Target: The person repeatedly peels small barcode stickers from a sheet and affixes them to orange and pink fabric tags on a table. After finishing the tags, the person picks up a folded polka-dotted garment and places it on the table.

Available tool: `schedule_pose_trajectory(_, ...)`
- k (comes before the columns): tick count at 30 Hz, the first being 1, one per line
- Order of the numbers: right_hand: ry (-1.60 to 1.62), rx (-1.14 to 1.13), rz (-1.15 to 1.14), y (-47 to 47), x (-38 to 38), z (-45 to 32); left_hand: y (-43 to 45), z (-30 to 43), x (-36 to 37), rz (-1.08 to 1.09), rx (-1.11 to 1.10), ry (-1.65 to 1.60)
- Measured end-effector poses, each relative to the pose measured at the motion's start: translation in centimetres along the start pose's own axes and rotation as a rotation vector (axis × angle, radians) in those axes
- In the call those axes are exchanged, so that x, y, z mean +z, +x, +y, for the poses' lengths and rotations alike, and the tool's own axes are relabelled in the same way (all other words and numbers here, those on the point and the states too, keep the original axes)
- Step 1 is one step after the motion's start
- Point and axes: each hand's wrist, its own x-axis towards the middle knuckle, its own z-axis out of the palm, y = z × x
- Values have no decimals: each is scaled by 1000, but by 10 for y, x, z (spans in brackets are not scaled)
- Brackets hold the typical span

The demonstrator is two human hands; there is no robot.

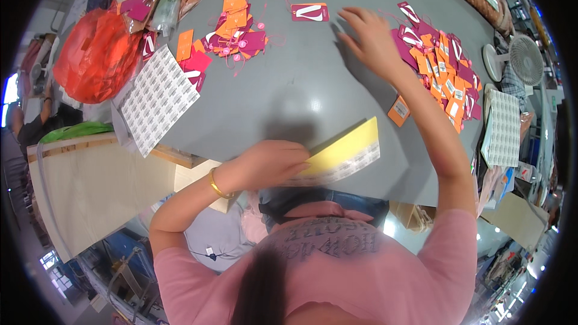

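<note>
My left hand (268, 164) pinches the left end of a sticker sheet (345, 153), part bare yellow backing and part rows of white barcode labels, above the table's near edge. Over the grey table (280, 95), my right hand (368, 38) hovers with its fingers apart and nothing between them. A purple and orange hang tag (310, 12) with a pink string lies just left of its fingertips. To the right, partly behind my forearm, spreads a heap of orange and purple hang tags (445, 72), many bearing barcode stickers. One orange tag (399, 111) lies apart from that heap.
A pile of hang tags (237, 38) with strings sits at the left. Beside it, a label sheet (160, 99) overhangs the table edge near a red plastic bag (97, 56). At the right are a white fan (524, 59) and more label sheets (502, 128). Another person (34, 117) is at far left.
</note>
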Motion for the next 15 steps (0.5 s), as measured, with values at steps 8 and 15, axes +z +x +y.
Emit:
schedule_pose_trajectory(8, 150, 214, -237, 47, 37, -5, -16, 2, -22, -107, -310, -86)
schedule_pose_trajectory(15, 580, 677, -163, -15, 8, -29, -19, -1, -7, 2, -213, -207)
